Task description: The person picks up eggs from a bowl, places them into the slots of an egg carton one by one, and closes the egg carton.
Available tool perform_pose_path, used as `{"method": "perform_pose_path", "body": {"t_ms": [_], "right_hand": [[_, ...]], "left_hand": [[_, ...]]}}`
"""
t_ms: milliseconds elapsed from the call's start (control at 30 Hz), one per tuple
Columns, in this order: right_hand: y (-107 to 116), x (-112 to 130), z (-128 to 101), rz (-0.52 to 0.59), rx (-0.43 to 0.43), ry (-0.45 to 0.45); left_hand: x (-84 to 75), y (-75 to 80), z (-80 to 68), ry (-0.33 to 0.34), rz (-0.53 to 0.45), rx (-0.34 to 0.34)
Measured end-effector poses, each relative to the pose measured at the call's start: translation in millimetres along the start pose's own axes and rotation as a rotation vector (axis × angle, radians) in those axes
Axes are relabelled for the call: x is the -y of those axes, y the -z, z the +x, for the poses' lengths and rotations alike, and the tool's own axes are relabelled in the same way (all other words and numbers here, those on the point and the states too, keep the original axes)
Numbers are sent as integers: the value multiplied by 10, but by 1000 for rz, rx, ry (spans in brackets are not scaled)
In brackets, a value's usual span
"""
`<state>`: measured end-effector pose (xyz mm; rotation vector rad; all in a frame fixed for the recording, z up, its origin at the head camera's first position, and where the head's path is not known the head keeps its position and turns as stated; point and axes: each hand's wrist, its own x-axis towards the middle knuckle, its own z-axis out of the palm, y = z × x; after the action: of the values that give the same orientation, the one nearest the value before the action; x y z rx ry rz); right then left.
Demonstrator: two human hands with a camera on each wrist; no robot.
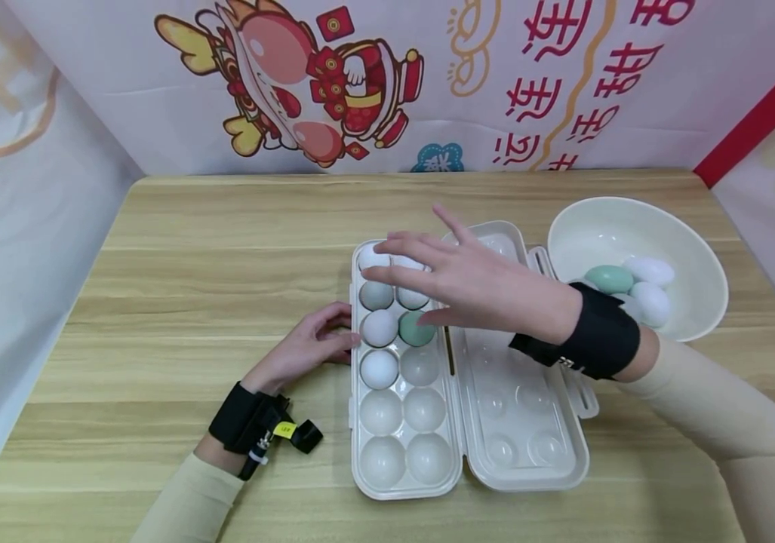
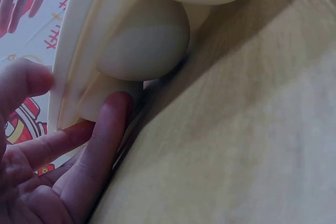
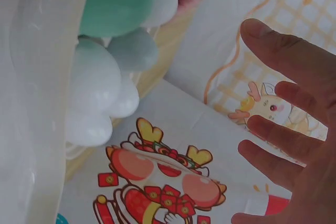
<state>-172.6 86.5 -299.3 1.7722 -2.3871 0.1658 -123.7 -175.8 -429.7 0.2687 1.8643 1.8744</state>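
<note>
A white plastic egg box (image 1: 404,411) lies lid-open on the table, several eggs in its far cups. Among them are white eggs (image 1: 379,369), a pale grey-green egg (image 1: 376,295) and a green egg (image 1: 417,329). At the left side, my left hand (image 1: 306,343) holds the box edge. The left wrist view shows that thumb at the rim and the fingers (image 2: 102,140) against the underside of the cups. Over the box's far half hovers my right hand (image 1: 475,283), fingers spread and nothing held. In the right wrist view its fingers (image 3: 283,135) stand apart from the eggs.
Right of the box stands a large white bowl (image 1: 706,286) with white eggs (image 1: 650,303) and a green egg (image 1: 609,279) inside. The box lid (image 1: 523,452) lies folded out to the right. A printed cloth (image 1: 468,128) hangs behind the wooden table (image 1: 238,249).
</note>
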Motion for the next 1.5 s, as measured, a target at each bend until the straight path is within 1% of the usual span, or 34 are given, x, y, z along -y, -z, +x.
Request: {"method": "perform_pose_path", "body": {"t_ms": [200,400,567,733,967,1067,1233,1433,1500], "right_hand": [[123,-44,-45,-17,1,-32],[225,-117,-127,-45,-17,-56],[302,-174,-205,-65,-31,-72],[349,-250,-295,-116,-74,-88],[401,-345,-432,-190,-162,-86],[421,-377,-485,-220,-176,-98],[453,-406,-562,-226,-173,-120],[475,-422,-626,-196,-147,-168],[473,-435,-652,-186,-151,-175]], "left_hand": [[2,1,-3,-1,4,0],[-9,-2,-13,6,9,-3],[1,7,-11,-9,15,1],[5,9,-9,-12,18,9],[14,16,-5,-9,21,8],[21,22,-1,-3,25,3],[23,25,1,2,33,-2],[19,28,7,-1,35,1],[19,27,9,1,33,2]]}}
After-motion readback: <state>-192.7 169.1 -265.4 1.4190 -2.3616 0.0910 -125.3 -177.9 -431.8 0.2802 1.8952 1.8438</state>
